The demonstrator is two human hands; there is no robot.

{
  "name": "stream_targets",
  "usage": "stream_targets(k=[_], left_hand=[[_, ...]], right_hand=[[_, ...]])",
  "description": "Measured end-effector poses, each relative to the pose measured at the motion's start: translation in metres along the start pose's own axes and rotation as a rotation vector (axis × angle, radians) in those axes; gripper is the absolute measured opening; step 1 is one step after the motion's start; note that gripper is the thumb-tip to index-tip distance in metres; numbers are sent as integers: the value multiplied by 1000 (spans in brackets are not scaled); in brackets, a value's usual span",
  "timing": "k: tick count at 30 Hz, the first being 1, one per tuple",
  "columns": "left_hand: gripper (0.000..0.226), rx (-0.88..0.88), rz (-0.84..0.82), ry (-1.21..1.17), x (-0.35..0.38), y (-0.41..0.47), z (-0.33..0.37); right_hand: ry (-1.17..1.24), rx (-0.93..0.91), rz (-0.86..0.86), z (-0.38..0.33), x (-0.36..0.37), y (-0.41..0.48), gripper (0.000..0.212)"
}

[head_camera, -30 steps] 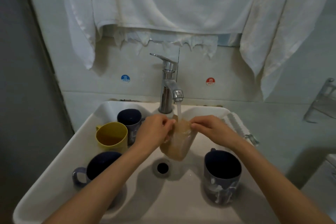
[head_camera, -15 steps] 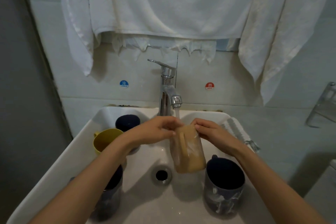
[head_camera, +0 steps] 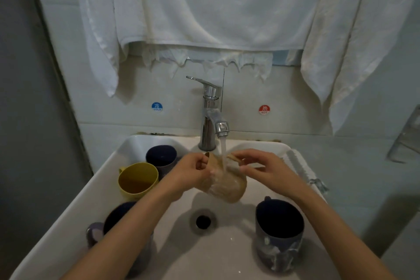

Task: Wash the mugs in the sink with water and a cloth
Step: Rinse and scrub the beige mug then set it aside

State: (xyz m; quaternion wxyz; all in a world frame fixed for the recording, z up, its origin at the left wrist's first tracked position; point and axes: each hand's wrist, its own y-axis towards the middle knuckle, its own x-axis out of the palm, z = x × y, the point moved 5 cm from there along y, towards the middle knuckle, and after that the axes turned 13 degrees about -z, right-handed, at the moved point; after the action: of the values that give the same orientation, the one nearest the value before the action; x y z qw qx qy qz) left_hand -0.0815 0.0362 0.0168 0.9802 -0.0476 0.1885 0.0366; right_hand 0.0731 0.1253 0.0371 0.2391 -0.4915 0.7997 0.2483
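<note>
Left hand (head_camera: 192, 174) and right hand (head_camera: 269, 169) grip the tan mug (head_camera: 227, 187) under the running tap (head_camera: 210, 120).

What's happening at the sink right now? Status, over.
Left hand and right hand both grip tan mug at its rim. Mug held under running faucet. Nothing blocking the stream.

White sink (head_camera: 216, 257) with yellow mug (head_camera: 138, 180), three dark mugs (head_camera: 279, 232)

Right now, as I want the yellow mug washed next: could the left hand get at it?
Probably, once freed: the left hand grips the beige mug, but the yellow mug stands just beside its wrist, nothing between.
</note>
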Motion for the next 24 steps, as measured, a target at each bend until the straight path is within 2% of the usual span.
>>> stream_targets(k=[3,6,9,11,12,16,24], left_hand=[[16,-39,18,-99,13,3,-4],[17,-51,75,-164,20,4,-7],[11,-42,136,-231,22,4,-11],[9,-35,135,-295,25,3,-11],[11,-31,131,-325,26,3,-11],[16,-18,116,-399,28,2,-12],[31,-15,39,-493,30,0,-15]], right_hand=[[-98,20,131,4,-5,-1,36],[-168,169,136,11,-14,-8,33],[-300,442,-142,22,-17,-27,31],[-378,548,-352,25,-11,-39,27],[-418,561,-394,25,-9,-42,26],[-528,529,-372,23,-7,-40,21],[-479,477,-576,16,1,-50,20]])
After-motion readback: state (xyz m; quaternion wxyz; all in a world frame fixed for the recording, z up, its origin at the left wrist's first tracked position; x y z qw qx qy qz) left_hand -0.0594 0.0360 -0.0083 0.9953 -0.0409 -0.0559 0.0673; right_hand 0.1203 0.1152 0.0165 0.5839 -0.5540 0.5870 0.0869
